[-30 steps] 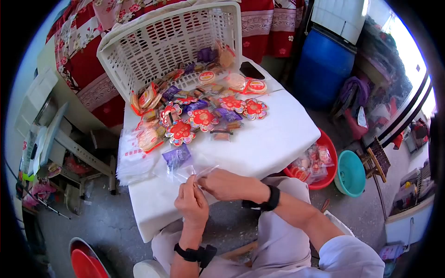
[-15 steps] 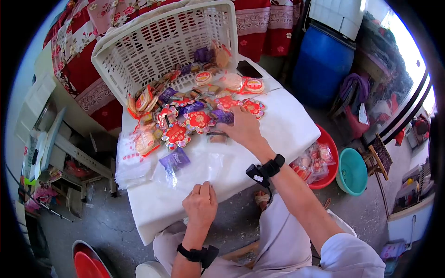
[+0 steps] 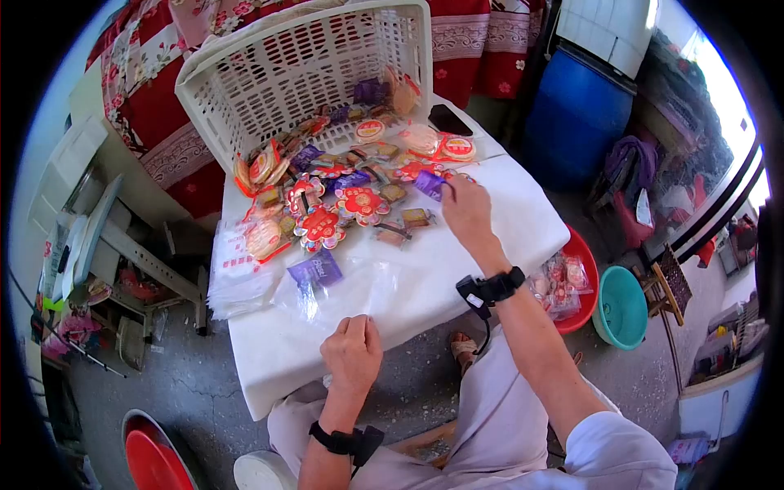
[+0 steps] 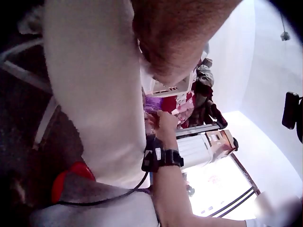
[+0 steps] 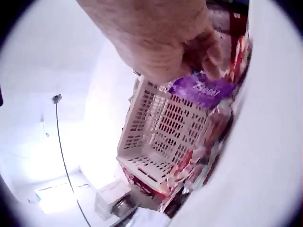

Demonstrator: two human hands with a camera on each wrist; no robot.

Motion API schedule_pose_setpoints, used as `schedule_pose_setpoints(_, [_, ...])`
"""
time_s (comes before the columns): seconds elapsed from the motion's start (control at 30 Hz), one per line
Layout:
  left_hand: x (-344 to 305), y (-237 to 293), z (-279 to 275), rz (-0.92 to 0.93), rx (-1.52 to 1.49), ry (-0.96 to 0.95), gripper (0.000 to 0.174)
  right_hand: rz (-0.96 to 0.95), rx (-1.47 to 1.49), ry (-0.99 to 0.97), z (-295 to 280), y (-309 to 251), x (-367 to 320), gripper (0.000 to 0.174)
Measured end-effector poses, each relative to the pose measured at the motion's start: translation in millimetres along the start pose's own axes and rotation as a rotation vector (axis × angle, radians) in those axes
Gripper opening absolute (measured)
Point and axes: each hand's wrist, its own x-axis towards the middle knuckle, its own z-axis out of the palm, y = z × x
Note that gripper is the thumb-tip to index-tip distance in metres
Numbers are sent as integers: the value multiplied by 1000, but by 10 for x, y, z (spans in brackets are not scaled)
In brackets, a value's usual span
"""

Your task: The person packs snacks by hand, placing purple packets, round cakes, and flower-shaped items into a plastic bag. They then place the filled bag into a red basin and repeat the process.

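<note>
My right hand (image 3: 464, 204) reaches over the white table (image 3: 457, 269) and pinches a purple snack packet (image 3: 428, 184) at the edge of the pile; the right wrist view shows the same purple packet (image 5: 202, 90) held in my fingers (image 5: 208, 52). My left hand (image 3: 353, 351) sits at the table's near edge with its fingers curled, holding the edge of a clear plastic bag (image 3: 359, 286) that lies flat on the table. Another purple packet (image 3: 317, 268) lies by the bag. Red flower-shaped packets (image 3: 359, 204) and round cakes fill the pile.
A tipped white plastic basket (image 3: 302, 73) spills snacks at the table's far end. A stack of clear bags (image 3: 237, 278) lies at the left edge. A red basin (image 3: 576, 286) with filled bags, a teal bowl (image 3: 618, 306) and a blue barrel (image 3: 572, 122) stand to the right.
My right hand left the clear bag, reached to the snack pile and took hold of a purple packet. The left hand stayed at the near edge with the bag, now spread flat.
</note>
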Motion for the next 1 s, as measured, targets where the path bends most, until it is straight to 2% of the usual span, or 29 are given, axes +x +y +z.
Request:
schedule_pose_setpoints(0.03, [15,-5,1,-6,0,7,5,-9,0,-1,-105,-30,-4,18])
schedule_pose_setpoints(0.1, [23,-10,11,-50,-143,61,2,323,870,-184,-340,-80,-87,21])
schedule_pose_setpoints(0.13, [18,-6,9,-64,-144,69,2,353,1128,-329,-445,-58,-166,21])
schedule_pose_setpoints(0.17, [20,-5,10,-90,-169,62,6,345,1125,-343,-508,-87,-265,21])
schedule_pose_setpoints(0.23, [24,-10,19,-127,-192,62,10,450,1331,-756,-642,-175,-469,19])
schedule_pose_setpoints(0.3, [18,-30,33,-117,-212,72,13,434,1308,-967,-717,-286,-634,19])
schedule_pose_setpoints(0.33, [20,-45,37,-122,-210,73,13,452,1343,-986,-734,-326,-708,19])
schedule_pose_setpoints(0.53, [57,-68,55,-199,-272,103,12,566,1197,-931,-711,-363,-878,19])
schedule_pose_setpoints(0.6, [60,-42,88,-57,-134,195,15,609,1206,-890,-680,-392,-938,19])
schedule_pose_setpoints(0.7, [47,21,65,50,19,132,23,705,1266,-838,-647,-533,-1017,19])
schedule_pose_setpoints(0.9, [25,13,32,157,70,116,35,725,1291,-1127,-519,-718,-1129,22])
schedule_pose_setpoints(0.97, [19,13,17,160,56,116,35,745,1305,-1123,-475,-786,-1135,23])
schedule_pose_setpoints(1.0, [20,17,13,163,40,120,36,668,1283,-1106,-456,-807,-1114,24])
